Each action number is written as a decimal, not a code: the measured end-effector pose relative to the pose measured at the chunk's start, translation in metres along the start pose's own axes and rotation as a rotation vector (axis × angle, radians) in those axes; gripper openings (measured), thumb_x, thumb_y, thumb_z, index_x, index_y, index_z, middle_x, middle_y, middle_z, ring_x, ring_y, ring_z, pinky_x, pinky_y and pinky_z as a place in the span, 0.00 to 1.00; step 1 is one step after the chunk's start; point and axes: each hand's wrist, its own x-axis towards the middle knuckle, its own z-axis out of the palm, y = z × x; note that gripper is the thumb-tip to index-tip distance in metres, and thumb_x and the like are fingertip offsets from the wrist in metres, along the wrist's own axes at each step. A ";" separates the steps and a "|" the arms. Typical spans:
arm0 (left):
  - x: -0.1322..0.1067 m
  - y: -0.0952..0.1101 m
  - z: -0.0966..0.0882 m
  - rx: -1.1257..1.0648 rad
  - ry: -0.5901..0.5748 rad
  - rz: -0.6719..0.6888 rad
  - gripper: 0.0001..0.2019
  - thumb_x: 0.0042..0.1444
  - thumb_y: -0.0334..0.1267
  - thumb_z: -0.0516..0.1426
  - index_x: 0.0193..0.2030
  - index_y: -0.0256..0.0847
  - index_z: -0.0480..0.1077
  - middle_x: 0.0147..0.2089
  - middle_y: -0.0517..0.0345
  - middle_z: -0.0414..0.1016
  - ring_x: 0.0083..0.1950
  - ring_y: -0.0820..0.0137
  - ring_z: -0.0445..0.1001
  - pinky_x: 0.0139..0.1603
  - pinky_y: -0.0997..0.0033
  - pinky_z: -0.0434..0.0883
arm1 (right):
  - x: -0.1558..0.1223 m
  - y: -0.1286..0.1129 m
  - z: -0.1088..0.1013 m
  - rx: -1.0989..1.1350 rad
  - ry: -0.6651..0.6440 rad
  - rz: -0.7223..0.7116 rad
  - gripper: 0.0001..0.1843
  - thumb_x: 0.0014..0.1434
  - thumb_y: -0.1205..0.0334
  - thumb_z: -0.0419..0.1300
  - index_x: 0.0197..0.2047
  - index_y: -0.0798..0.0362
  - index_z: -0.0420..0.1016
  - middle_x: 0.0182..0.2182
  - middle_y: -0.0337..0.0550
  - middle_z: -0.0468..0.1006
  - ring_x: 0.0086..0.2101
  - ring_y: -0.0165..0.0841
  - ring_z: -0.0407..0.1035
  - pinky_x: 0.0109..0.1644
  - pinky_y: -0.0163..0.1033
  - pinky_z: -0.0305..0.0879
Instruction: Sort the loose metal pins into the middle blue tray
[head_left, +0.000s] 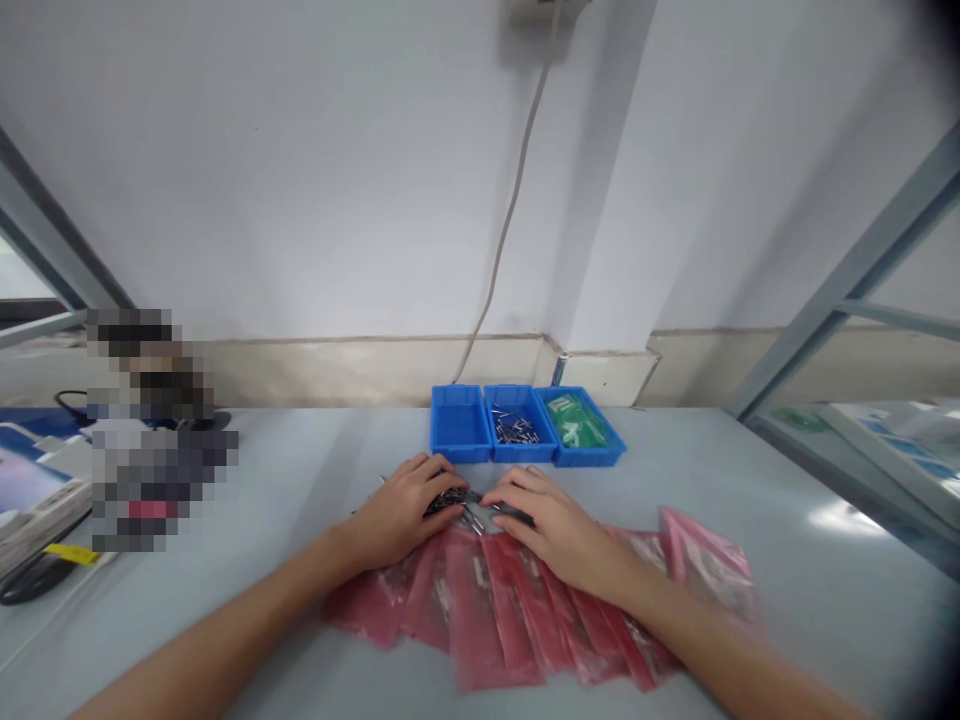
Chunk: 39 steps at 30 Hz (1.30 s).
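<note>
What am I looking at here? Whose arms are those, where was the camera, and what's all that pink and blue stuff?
There's no machine here, just a person's two bare hands. The camera sits on that person's head, looking forward and down, so the arms reach in from the bottom. The left hand and right hand rest over a pile of small metal pieces on the grey table. Their fingers are bent around the pile, but I can't tell if anything is tightly held. The pink stuff is see-through plastic bags, spread out like a fan. Behind the hands stand three blue trays: the middle one holds metal pieces, and the right one something green in plastic.
</note>
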 end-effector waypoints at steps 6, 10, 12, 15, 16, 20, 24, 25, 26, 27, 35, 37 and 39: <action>0.000 0.000 0.000 -0.005 -0.002 -0.002 0.11 0.77 0.41 0.57 0.61 0.45 0.74 0.57 0.51 0.74 0.57 0.58 0.72 0.62 0.52 0.73 | 0.000 0.000 0.001 0.008 0.012 -0.004 0.12 0.77 0.63 0.58 0.57 0.44 0.81 0.50 0.44 0.79 0.55 0.42 0.72 0.62 0.47 0.67; 0.000 -0.001 0.001 -0.005 0.002 0.005 0.11 0.78 0.41 0.56 0.61 0.45 0.74 0.57 0.51 0.75 0.57 0.58 0.72 0.61 0.52 0.73 | 0.001 -0.001 0.000 0.029 0.025 0.009 0.10 0.77 0.65 0.57 0.52 0.45 0.80 0.48 0.43 0.79 0.53 0.42 0.72 0.59 0.46 0.68; 0.000 -0.001 0.000 -0.005 0.005 0.011 0.11 0.78 0.42 0.56 0.61 0.45 0.74 0.57 0.50 0.75 0.56 0.58 0.72 0.61 0.51 0.73 | 0.001 -0.002 0.000 0.030 0.029 0.019 0.09 0.77 0.65 0.57 0.49 0.46 0.79 0.47 0.43 0.78 0.52 0.41 0.72 0.58 0.46 0.68; 0.000 0.000 0.000 0.001 0.004 0.009 0.11 0.78 0.42 0.56 0.61 0.45 0.74 0.57 0.50 0.75 0.57 0.57 0.72 0.61 0.51 0.73 | 0.002 -0.002 0.000 0.027 0.030 0.024 0.09 0.77 0.65 0.57 0.48 0.46 0.79 0.46 0.43 0.78 0.51 0.41 0.72 0.57 0.46 0.67; 0.000 0.000 0.000 0.002 0.003 0.008 0.11 0.78 0.42 0.56 0.61 0.46 0.74 0.57 0.50 0.75 0.57 0.57 0.72 0.62 0.51 0.73 | 0.002 -0.002 0.000 0.025 0.031 0.025 0.09 0.77 0.65 0.57 0.48 0.46 0.78 0.46 0.42 0.78 0.51 0.41 0.72 0.57 0.46 0.67; 0.000 -0.001 0.001 -0.010 0.020 0.018 0.11 0.78 0.43 0.55 0.61 0.46 0.74 0.56 0.50 0.75 0.56 0.58 0.73 0.61 0.52 0.73 | 0.002 -0.002 0.000 0.018 0.036 0.032 0.08 0.77 0.66 0.57 0.47 0.46 0.78 0.46 0.43 0.78 0.51 0.41 0.72 0.56 0.46 0.67; 0.000 -0.002 0.002 -0.005 0.022 0.011 0.11 0.77 0.43 0.56 0.60 0.46 0.74 0.56 0.50 0.75 0.56 0.57 0.73 0.60 0.52 0.74 | 0.002 -0.002 0.000 0.018 0.041 0.035 0.08 0.76 0.66 0.58 0.46 0.46 0.79 0.46 0.42 0.78 0.50 0.41 0.72 0.57 0.46 0.67; 0.000 -0.002 0.002 -0.002 0.018 0.010 0.11 0.77 0.42 0.56 0.60 0.46 0.74 0.56 0.50 0.75 0.56 0.57 0.73 0.60 0.52 0.74 | 0.002 -0.002 0.000 0.017 0.042 0.038 0.08 0.76 0.66 0.58 0.46 0.47 0.79 0.46 0.42 0.78 0.50 0.41 0.72 0.57 0.46 0.67; 0.000 -0.002 0.002 -0.001 0.015 0.011 0.11 0.77 0.42 0.56 0.60 0.46 0.74 0.56 0.50 0.75 0.56 0.57 0.73 0.60 0.52 0.73 | 0.002 -0.003 -0.001 0.014 0.043 0.041 0.08 0.76 0.66 0.58 0.46 0.47 0.79 0.45 0.42 0.78 0.50 0.40 0.71 0.57 0.46 0.67; 0.000 -0.002 0.002 0.000 0.011 0.010 0.10 0.77 0.41 0.56 0.60 0.45 0.73 0.56 0.51 0.75 0.56 0.58 0.73 0.61 0.52 0.73 | 0.002 -0.004 -0.001 0.010 0.043 0.045 0.08 0.76 0.66 0.59 0.46 0.47 0.79 0.45 0.42 0.78 0.50 0.40 0.71 0.57 0.46 0.67; 0.000 -0.002 0.002 -0.004 0.015 0.012 0.12 0.78 0.42 0.56 0.61 0.45 0.74 0.56 0.50 0.75 0.56 0.58 0.73 0.61 0.52 0.73 | 0.002 -0.003 -0.003 -0.047 0.055 0.093 0.04 0.74 0.63 0.63 0.45 0.47 0.79 0.45 0.42 0.78 0.50 0.42 0.71 0.55 0.47 0.67; 0.000 -0.002 0.002 -0.001 0.015 0.010 0.11 0.77 0.42 0.56 0.61 0.46 0.74 0.57 0.50 0.75 0.57 0.57 0.73 0.61 0.52 0.73 | 0.002 0.000 -0.002 -0.056 0.053 0.095 0.02 0.73 0.62 0.64 0.45 0.47 0.78 0.45 0.42 0.77 0.50 0.43 0.71 0.55 0.47 0.66; 0.000 -0.003 0.002 0.006 0.015 0.011 0.11 0.77 0.42 0.56 0.61 0.46 0.74 0.57 0.51 0.75 0.57 0.57 0.73 0.61 0.52 0.73 | 0.001 0.002 -0.001 -0.060 0.057 0.093 0.00 0.73 0.62 0.65 0.46 0.47 0.78 0.45 0.42 0.77 0.49 0.43 0.71 0.55 0.47 0.66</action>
